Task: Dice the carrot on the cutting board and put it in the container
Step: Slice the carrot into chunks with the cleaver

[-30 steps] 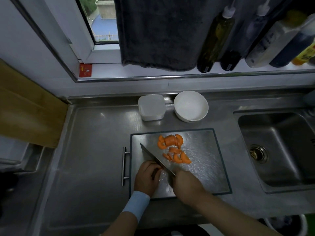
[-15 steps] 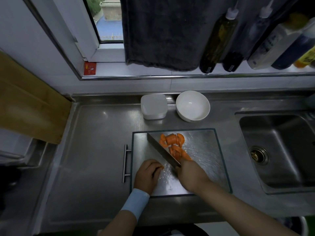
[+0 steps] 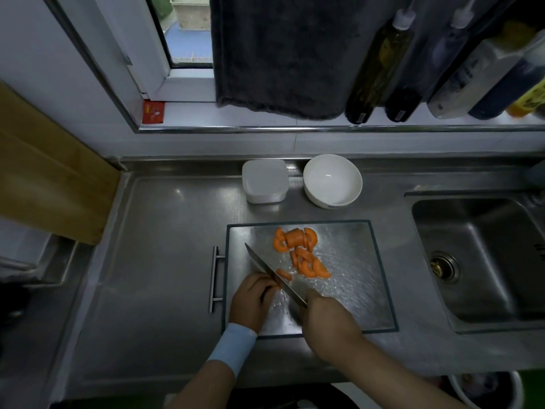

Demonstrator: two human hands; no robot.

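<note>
The right hand (image 3: 327, 320) grips the knife (image 3: 274, 276). The left hand (image 3: 253, 299) curls beside the blade, seemingly pinning a carrot (image 3: 298, 249) sliver (mostly hidden under the fingers). Best to keep knuckles forward and fingertips tucked, then cut the half-moons across into small cubes. Cut pieces lie on the board (image 3: 354, 284). Behind it, the container (image 3: 264, 180) shows no carrot (lid on or off, I cannot tell), and the bowl (image 3: 331, 180) is empty.

A white bowl (image 3: 332, 180) sits near the sink (image 3: 472, 246).
</note>
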